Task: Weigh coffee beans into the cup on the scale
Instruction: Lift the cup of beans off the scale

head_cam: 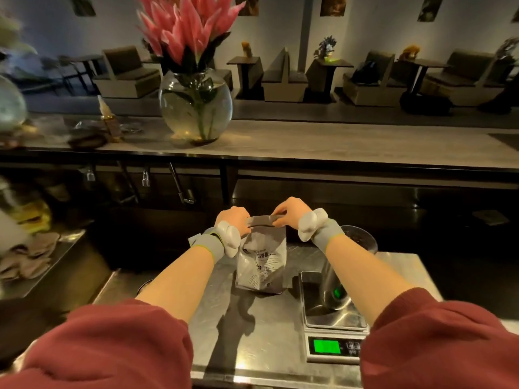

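1. Our left hand point(233, 216) is pinched shut on the left corner of the folded top of the coffee bag point(261, 262), which stands upright on the steel worktop point(269, 341).
2. If we tug that side harder than the other, we judge the bag could tip or tear unevenly and scatter beans across the worktop.
3. Our right hand point(290, 210) is clamped on the right corner of the same fold; a sudden release of the seal could jerk the bag towards the scale.
4. The metal cup point(335, 290) sits on the scale point(332, 336) just right of the bag, partly hidden behind our right forearm; that arm passes close over it and could nudge it, upsetting the reading on the lit green display point(327, 346).
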`<state>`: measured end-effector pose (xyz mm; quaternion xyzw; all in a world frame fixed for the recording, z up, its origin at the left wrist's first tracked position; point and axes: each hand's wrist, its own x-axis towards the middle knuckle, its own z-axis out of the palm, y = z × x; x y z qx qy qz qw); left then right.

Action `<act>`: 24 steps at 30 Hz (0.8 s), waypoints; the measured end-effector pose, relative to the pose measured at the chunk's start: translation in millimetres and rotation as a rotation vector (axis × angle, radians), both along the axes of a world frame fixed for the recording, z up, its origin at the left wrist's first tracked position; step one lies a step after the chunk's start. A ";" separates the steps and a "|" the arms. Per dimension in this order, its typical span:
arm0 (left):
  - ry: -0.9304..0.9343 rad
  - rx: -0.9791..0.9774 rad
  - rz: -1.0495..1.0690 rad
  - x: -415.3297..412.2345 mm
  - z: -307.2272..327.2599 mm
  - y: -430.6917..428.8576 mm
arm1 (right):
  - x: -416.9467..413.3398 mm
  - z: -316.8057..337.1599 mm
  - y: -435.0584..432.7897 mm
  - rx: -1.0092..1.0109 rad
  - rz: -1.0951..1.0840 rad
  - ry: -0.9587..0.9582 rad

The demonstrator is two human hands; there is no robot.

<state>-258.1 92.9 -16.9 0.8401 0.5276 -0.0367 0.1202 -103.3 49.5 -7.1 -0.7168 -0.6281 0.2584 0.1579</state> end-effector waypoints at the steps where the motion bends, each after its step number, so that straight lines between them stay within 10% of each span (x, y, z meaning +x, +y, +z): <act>1: 0.016 -0.010 -0.004 0.2 -0.1 0.0 | -1.4 -1.3 -1.9 0.009 -0.001 0.017; 12: -0.030 -0.145 -0.286 56.5 33.5 -29.1 | 54.1 25.5 -45.1 0.153 -0.245 0.207; 24: -0.204 -0.543 -0.518 108.1 9.3 -74.6 | 119.2 8.7 -120.8 -0.154 -0.471 0.316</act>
